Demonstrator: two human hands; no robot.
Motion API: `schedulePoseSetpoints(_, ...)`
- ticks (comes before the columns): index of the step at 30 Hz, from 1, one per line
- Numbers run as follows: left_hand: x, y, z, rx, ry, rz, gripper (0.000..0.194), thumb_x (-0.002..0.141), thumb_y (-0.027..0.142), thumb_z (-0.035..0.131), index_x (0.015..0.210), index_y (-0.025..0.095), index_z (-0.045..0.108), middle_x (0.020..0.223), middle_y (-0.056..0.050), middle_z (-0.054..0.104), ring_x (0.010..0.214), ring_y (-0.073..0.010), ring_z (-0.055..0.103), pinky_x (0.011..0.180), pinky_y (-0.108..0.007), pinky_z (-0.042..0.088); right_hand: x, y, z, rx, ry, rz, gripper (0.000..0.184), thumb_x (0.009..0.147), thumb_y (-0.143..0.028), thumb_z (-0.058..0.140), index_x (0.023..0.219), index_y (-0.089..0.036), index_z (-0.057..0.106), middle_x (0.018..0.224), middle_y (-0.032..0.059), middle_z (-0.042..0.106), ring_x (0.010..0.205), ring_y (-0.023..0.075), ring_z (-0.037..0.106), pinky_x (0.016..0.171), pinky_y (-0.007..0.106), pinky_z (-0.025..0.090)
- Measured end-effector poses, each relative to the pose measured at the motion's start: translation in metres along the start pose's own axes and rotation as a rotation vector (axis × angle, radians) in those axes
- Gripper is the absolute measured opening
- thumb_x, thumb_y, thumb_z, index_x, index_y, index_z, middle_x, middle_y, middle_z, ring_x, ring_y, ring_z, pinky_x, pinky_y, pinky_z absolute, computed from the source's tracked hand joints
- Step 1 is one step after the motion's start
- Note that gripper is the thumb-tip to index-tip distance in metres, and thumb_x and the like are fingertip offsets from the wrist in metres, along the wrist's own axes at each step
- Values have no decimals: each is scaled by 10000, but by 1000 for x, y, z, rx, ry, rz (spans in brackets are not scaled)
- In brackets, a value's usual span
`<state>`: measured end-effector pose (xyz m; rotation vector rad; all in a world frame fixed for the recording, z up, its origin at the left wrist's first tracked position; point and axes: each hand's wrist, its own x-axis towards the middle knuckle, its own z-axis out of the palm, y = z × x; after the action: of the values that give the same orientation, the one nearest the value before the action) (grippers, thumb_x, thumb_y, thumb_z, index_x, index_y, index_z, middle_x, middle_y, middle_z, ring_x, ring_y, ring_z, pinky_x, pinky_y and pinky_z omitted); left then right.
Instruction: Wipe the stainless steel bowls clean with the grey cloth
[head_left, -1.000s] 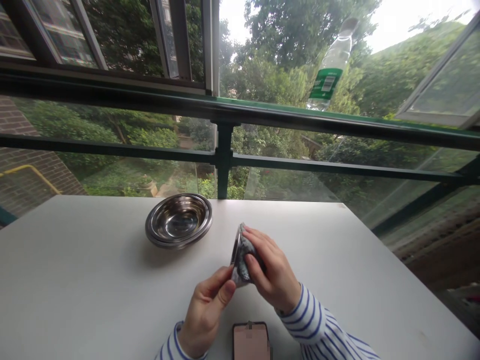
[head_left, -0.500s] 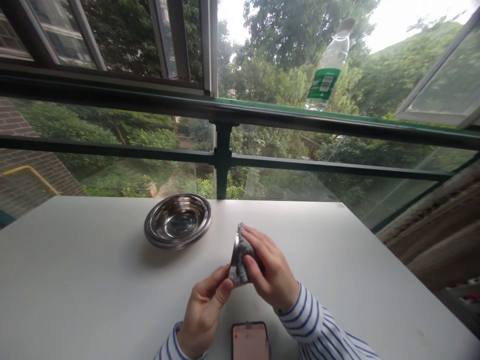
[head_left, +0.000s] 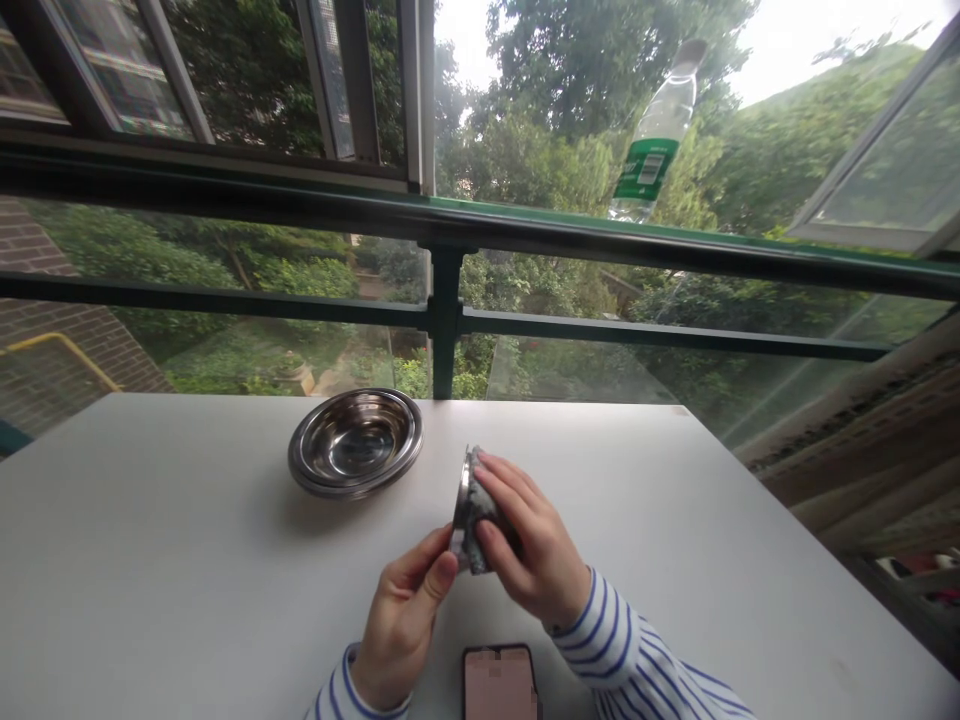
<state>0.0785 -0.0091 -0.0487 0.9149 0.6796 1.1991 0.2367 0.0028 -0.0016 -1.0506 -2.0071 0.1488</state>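
- At a white table (head_left: 187, 580) by a railing, the left hand (head_left: 405, 615) pinches the near edge of a metal dish (head_left: 460, 505), its grip closed, thumb against fingers.
- The right hand (head_left: 536, 550) is clamped on a grey cloth (head_left: 478, 510), pressing it against the right-facing side of the dish, an apparent rubbing hold.
- The dish stands nearly edge-on between the two hands, right of the stacked metal bowls (head_left: 356, 445) and beyond the phone (head_left: 498, 685); whether it clears the tabletop is hard to tell.
- Good work here likely rests on the left pinch: firm enough to answer the push, yet confined to the rim, leaving the surface open to the cloth.
- Spread fingers suit the curved side, with even pressure from rim to base and fabric kept between skin and metal.
- Small turns of the rim through the left fingers would bring uncovered metal under the cloth.
- A slack pinch could let the thin edge twist or slip toward the phone.
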Motion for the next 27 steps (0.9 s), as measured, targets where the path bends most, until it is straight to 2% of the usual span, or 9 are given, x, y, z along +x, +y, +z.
schedulePoseSetpoints(3,1,3,1,-45,63,-1,302,707,303,662,1003,246,683,1004,-63,699,985,-236,595,956,-385,378,-2,-4,5,-105,-21,-172,522,789,-221,497,1293,-147,382,1336,121,412,1272,281,295,988,487,352)
schedulePoseSetpoints(5,2,7,4,-75,90,-11,297,686,291,681,979,240,694,990,-64,703,982,-233,595,954,-374,382,-4,-4,8,-160,-22,-237,520,783,-225,505,1282,-136,393,1327,124,425,1274,286,289,982,492,350)
schedulePoseSetpoints(13,3,21,16,-317,154,-68,158,663,226,687,813,193,727,816,-55,720,912,-230,626,857,-329,464,-7,-1,11,-266,-41,-399,450,793,-250,509,1222,-124,458,1307,106,460,1268,277,309,991,463,336)
schedulePoseSetpoints(17,3,21,17,-396,146,-89,208,712,278,653,895,198,711,879,-62,711,930,-218,620,836,-307,478,-6,-4,10,-302,-78,-459,421,801,-255,493,1204,-133,477,1290,74,484,1267,269,314,1009,456,312)
schedulePoseSetpoints(23,3,19,17,-384,140,-115,244,682,245,689,924,218,711,920,-69,715,933,-221,622,859,-323,466,-7,-1,10,-284,-91,-456,455,814,-260,470,1232,-90,415,1270,97,500,1266,246,323,1030,440,291)
schedulePoseSetpoints(27,3,14,14,-319,90,-91,264,695,219,680,956,247,700,960,-55,711,940,-205,618,881,-317,448,-5,2,7,-209,-81,-338,455,816,-253,475,1246,-118,415,1287,111,481,1263,240,329,1003,438,334)
